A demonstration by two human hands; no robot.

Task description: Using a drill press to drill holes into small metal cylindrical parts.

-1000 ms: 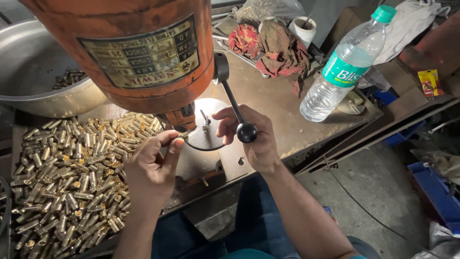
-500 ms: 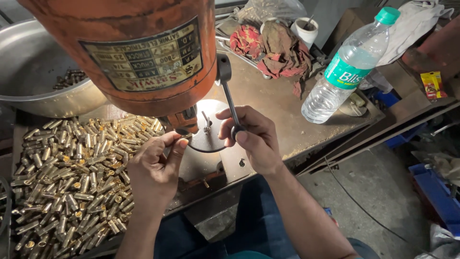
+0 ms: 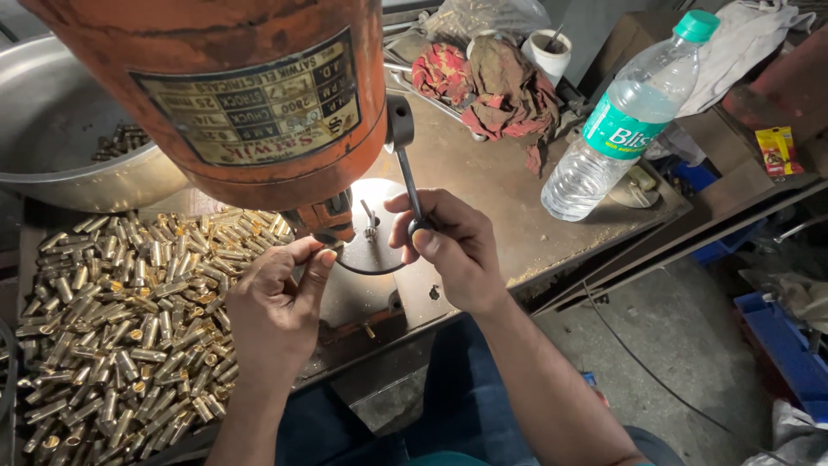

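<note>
A big orange machine head with a worn label plate hangs over a small round metal table. My right hand is wrapped around the black knob at the end of the machine's feed lever. Under the spindle, my left hand pinches a small brass piece at the edge of the round table. A short metal pin stands upright on that table, between my two hands.
A heap of brass tubes covers the bench at left. Behind it sits a wide steel bowl holding more pieces. A plastic water bottle, crumpled rags and a white cup stand on the brown bench at right.
My right hand has pulled the lever knob in and upward, closer to the round table. My left hand stays by the spindle, fingers now pinched tighter on the brass piece.
</note>
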